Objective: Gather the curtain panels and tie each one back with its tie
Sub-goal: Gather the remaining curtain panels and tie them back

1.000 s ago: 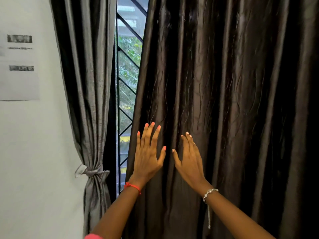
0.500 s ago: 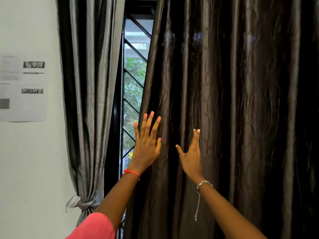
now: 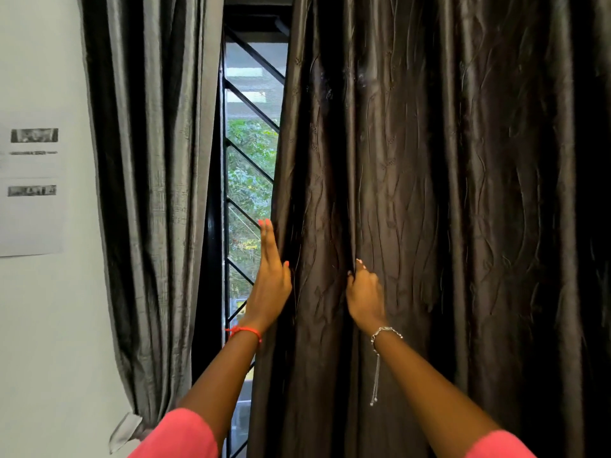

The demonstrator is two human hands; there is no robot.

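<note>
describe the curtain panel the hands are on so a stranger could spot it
Find the window grille. It is the dark brown panel right of it, where the left hand touches its edge and the right hand pinches a fold. The grey panel opposite is paler and untouched.

white wall [image 3: 49, 325], barred window [image 3: 248, 180], taped paper [image 3: 31, 193]

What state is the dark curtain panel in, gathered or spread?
Spread: the dark curtain panel hangs wide; right hand pinches one fold, left hand flat at its edge.
</note>
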